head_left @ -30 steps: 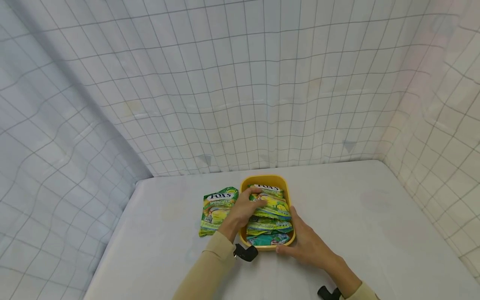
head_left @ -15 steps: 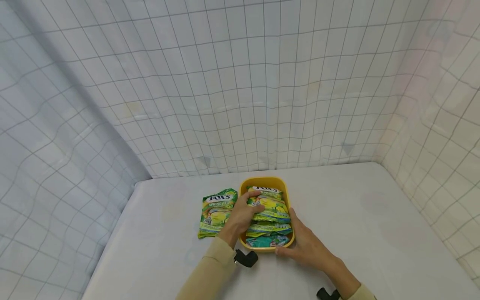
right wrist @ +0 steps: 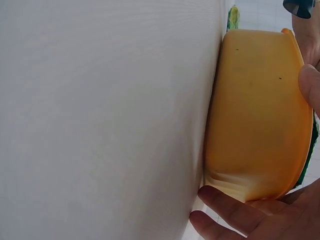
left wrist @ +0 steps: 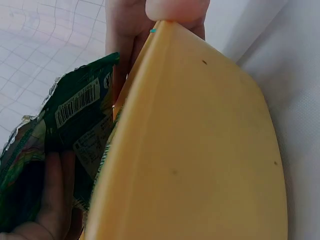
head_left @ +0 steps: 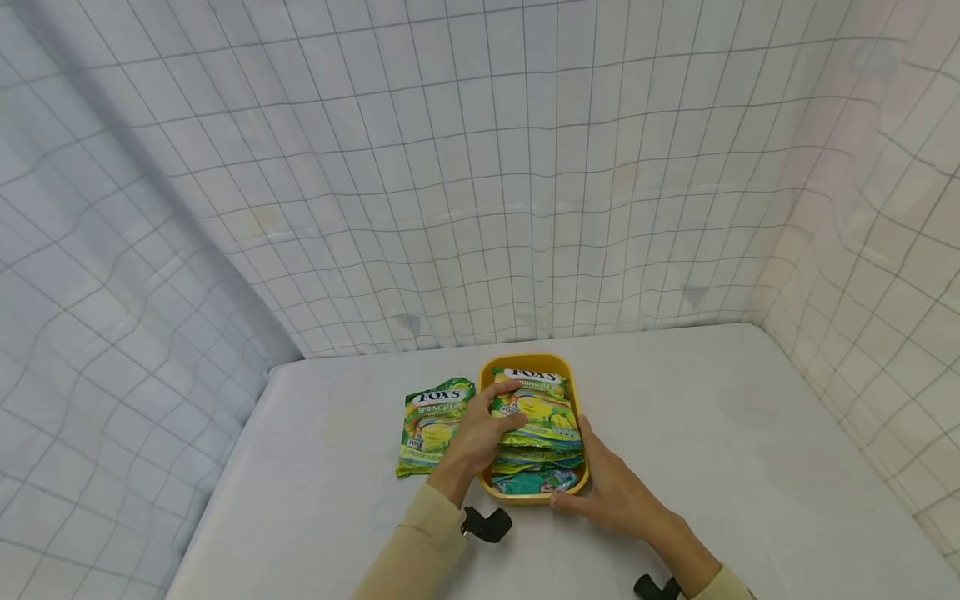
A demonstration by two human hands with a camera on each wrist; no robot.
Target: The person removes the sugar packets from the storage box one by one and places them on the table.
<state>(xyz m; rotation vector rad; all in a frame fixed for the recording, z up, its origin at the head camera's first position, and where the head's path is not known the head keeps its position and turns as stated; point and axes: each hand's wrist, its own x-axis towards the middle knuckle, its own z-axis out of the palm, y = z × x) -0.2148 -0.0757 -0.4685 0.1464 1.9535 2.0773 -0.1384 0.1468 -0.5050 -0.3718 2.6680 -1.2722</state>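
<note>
A yellow plastic tub (head_left: 534, 500) stands on the white table, filled with several candy bags. My left hand (head_left: 476, 433) pinches the uppermost green FOX'S Spring Tea bag (head_left: 542, 421), thumb across its printed face. In the left wrist view, fingers (left wrist: 52, 200) lie against that bag's dark green barcoded back (left wrist: 75, 105), tilted up over the rim. My right hand (head_left: 618, 492) grips the tub's near right corner, its thumb at the front rim and fingers along the right side. Lower in the tub, a teal bag (head_left: 534, 482) shows at the near end.
Another green FOX'S bag (head_left: 431, 429) lies flat on the table (head_left: 337, 500) just left of the tub. White gridded sheeting (head_left: 517, 208) hangs behind and at both sides. Black camera mounts sit on both wrists.
My left hand has shifted the top bag slightly toward me inside the tub, covering more of the bags beneath. The right hand keeps its place on the tub.
</note>
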